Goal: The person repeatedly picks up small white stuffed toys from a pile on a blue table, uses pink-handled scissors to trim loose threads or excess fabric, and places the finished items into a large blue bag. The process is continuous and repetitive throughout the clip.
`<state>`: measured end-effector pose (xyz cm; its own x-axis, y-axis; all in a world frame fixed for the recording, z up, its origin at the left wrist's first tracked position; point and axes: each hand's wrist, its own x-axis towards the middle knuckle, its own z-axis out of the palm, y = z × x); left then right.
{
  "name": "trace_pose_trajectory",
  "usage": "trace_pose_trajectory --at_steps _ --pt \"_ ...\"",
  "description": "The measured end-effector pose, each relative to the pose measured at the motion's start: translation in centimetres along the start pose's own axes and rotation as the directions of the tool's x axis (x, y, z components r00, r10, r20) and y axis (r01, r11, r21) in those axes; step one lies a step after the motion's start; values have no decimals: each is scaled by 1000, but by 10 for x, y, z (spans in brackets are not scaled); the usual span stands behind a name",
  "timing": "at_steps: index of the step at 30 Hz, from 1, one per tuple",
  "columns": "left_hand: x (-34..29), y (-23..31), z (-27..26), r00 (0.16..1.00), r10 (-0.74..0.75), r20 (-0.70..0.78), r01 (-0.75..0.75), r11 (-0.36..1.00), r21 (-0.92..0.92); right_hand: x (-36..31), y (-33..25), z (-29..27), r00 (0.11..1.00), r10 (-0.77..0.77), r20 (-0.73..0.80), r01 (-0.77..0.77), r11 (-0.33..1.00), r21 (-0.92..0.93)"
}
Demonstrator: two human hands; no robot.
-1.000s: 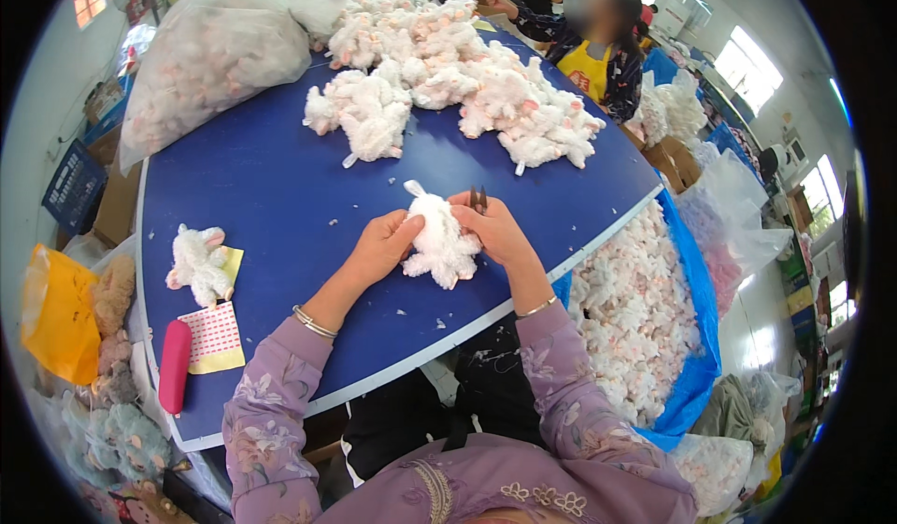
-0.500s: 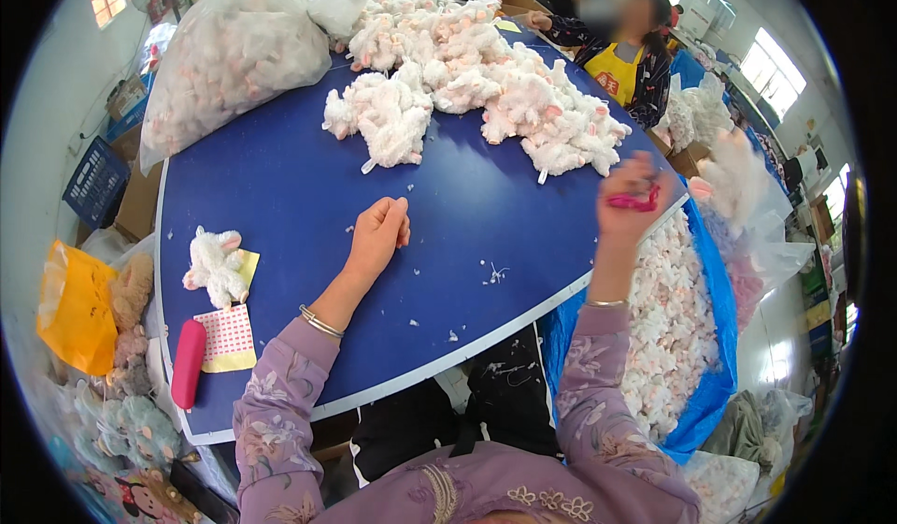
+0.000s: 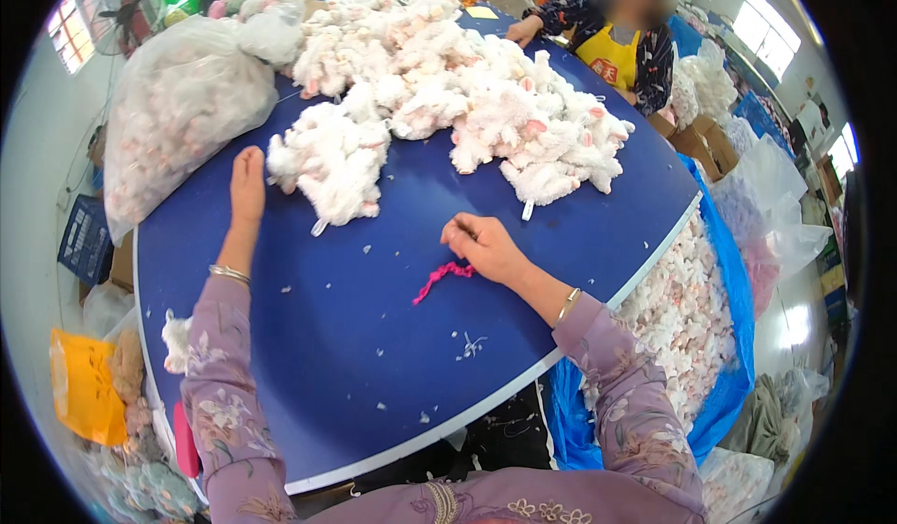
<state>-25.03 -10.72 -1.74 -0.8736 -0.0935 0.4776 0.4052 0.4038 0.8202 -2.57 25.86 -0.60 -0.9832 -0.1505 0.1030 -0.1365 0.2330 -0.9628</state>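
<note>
My left hand [image 3: 248, 185] is at the left edge of a heap of white plush toy skins [image 3: 332, 161], its fingers drawn together; I see nothing in them. My right hand [image 3: 484, 248] is closed over the middle of the blue table [image 3: 318, 356], and a twisted pink cord [image 3: 439, 279] trails from it. Whatever else lies inside that fist is hidden. A small white plush toy [image 3: 176, 342] shows beside my left sleeve, partly covered by it. The end of a pink case [image 3: 185, 440] sticks out below.
A big clear bag of plush pieces [image 3: 177, 117] rests at the far left. A blue sack of small white pieces [image 3: 668, 318] stands against the table's right edge. Across the table is a person in a yellow apron [image 3: 612, 57]. Thread scraps [image 3: 470, 344] dot the tabletop.
My left hand has reached forward and left to the heap. My right hand has swung in from the right edge to mid-table with the pink cord. The view has shifted slightly.
</note>
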Motion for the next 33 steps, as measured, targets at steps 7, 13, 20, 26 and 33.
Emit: trace_pose_trajectory --at_steps 7,13,20,26,33 --pt "59 -10 115 865 -39 500 108 988 -110 12 -6 -19 958 -14 288 15 1000 -1" --pt "-8 95 175 738 310 599 -305 946 -113 10 -7 -27 813 -205 545 246 969 -3" --pt "245 87 172 699 641 317 -700 525 484 7 -6 -33 791 -226 569 167 974 155" --pt "228 -38 208 859 106 500 -431 675 599 12 -6 -33 756 -287 589 227 958 176" --pt "95 73 209 858 -45 511 -335 707 623 12 -10 -37 731 -241 639 253 964 75"
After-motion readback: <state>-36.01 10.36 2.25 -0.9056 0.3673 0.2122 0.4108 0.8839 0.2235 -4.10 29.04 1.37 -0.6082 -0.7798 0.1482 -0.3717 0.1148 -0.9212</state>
